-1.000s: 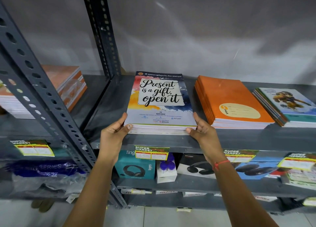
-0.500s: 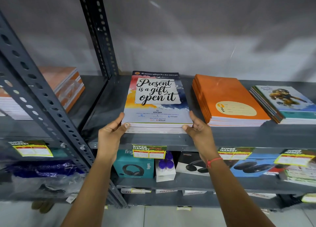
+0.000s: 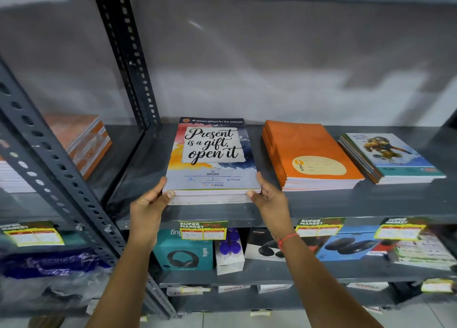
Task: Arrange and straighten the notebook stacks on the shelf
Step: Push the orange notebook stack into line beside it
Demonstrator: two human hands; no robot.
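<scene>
Head view, notebook stack [image 3: 210, 154], long axis front-to-back

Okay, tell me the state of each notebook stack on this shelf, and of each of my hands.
Quote-cover stack, lying flat, both hands at its front corners.
Orange stack, lying flat, untouched.
Cartoon-cover stack, lying flat, untouched, spines staggered.
Left hand, pressing the left front corner.
Right hand, pressing the right front corner.

Both arms were stretched forward, forearms rising from the near edge.
Left hand [image 3: 149, 205] lay at the near left corner of the notebook stack [image 3: 210, 154], fingers straight along its side, thumb on the near edge. Right hand [image 3: 269, 200] mirrored this at the right corner, forefinger extended.
</scene>
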